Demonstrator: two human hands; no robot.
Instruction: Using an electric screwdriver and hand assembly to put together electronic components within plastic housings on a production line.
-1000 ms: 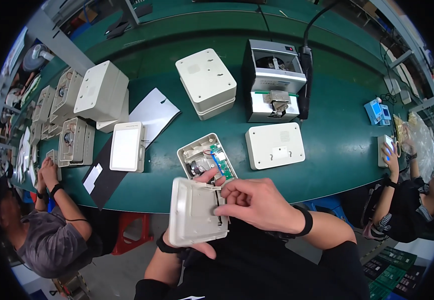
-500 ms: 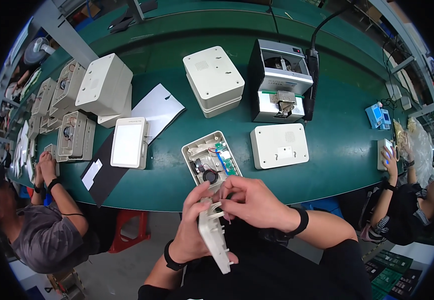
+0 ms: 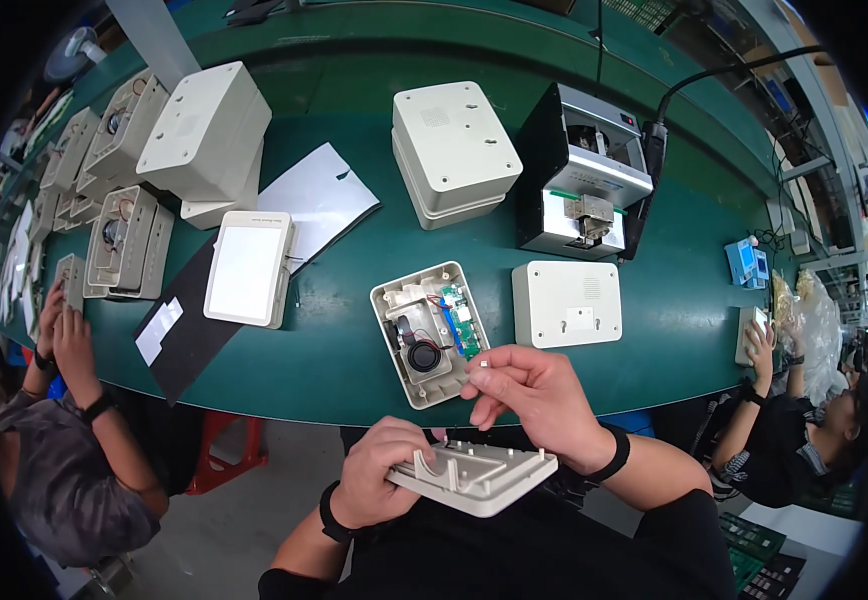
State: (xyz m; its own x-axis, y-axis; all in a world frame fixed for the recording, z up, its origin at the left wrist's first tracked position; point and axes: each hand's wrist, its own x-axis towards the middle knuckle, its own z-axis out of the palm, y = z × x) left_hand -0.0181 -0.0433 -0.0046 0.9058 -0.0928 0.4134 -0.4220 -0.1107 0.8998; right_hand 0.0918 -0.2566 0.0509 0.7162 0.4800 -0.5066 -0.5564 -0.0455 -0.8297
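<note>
My left hand (image 3: 386, 470) grips one end of an off-white plastic housing half (image 3: 479, 478). Its inner side, with posts and ribs, faces up, and it is held over my lap just off the table's front edge. Between the thumb and fingers of my right hand (image 3: 534, 395) is a small white piece (image 3: 483, 365), too small to identify. Just beyond lies an open housing (image 3: 382, 345) with a round black speaker (image 3: 424, 354), a green circuit board (image 3: 461, 318) and thin wires inside. My right fingertips are near its lower right corner.
A closed housing (image 3: 566, 300) lies at the right, below a screw feeder (image 3: 586, 165) and a black electric screwdriver (image 3: 651, 165). Stacked housings (image 3: 454, 140) stand farther back. A white-faced device (image 3: 247, 270) rests on black sheets at left. Co-workers sit on both sides.
The housing half has swung from steep to nearly level, inner side up. My right hand has moved away from it to the right, pinching the small white piece. The view has shifted slightly.
</note>
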